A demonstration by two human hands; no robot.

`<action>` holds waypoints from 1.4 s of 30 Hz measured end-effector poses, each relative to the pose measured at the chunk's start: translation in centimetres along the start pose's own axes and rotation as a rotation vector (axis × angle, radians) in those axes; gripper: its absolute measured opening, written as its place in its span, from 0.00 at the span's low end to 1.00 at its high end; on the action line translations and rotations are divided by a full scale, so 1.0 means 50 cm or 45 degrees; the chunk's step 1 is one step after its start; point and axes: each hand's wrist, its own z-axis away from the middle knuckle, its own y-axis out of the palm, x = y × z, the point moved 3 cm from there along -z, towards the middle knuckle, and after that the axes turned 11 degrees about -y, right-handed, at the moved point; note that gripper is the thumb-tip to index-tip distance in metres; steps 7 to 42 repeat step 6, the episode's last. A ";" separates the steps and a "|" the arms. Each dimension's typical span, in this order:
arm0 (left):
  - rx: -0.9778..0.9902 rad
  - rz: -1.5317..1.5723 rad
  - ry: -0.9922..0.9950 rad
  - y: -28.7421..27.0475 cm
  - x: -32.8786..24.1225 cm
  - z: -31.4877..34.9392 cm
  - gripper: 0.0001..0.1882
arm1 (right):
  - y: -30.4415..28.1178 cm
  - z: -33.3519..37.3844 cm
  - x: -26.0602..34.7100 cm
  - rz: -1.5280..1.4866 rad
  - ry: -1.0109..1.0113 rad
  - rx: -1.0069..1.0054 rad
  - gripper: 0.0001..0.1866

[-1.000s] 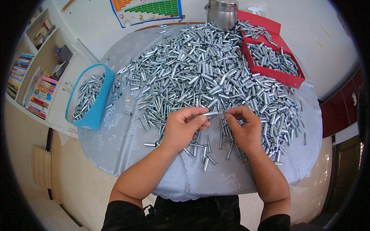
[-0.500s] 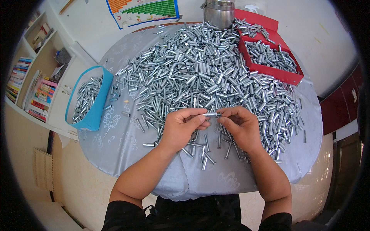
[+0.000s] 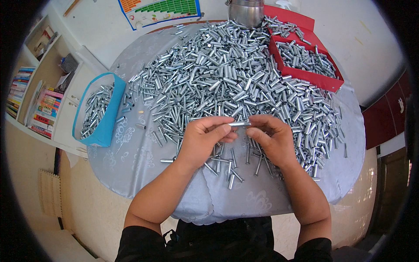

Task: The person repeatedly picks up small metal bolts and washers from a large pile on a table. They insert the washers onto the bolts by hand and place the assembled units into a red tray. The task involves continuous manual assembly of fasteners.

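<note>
A shiny metal sleeve (image 3: 238, 124) lies level between my two hands, just above the near edge of a large heap of metal sleeves and bolts (image 3: 222, 74). My left hand (image 3: 205, 139) is closed, pinching the sleeve's left end between thumb and forefinger. At its right end, the fingers of my right hand (image 3: 275, 140) close round the tip; any small part there is too hidden to name. Several loose bolts and sleeves (image 3: 230, 169) are scattered on the cloth below my hands.
A blue box (image 3: 104, 132) of metal parts stands at the left. At the far right sits a red box (image 3: 310, 81) full of sleeves, its lid open. Behind the heap is a steel canister (image 3: 245, 13). A silvery tablecloth (image 3: 139, 168) covers the round table.
Both hands have risen slightly in the picture along with the sleeve. My right thumb and fingertips have shifted a little at its right end. The whole view has tilted slightly.
</note>
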 end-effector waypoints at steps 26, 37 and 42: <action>-0.146 0.132 0.067 -0.026 -0.007 -0.008 0.13 | 0.018 -0.013 0.025 1.177 -0.436 0.595 0.09; -0.146 0.132 0.067 -0.026 -0.007 -0.008 0.13 | 0.018 -0.013 0.025 1.177 -0.436 0.595 0.09; -0.146 0.132 0.067 -0.026 -0.007 -0.008 0.13 | 0.018 -0.013 0.025 1.177 -0.436 0.595 0.09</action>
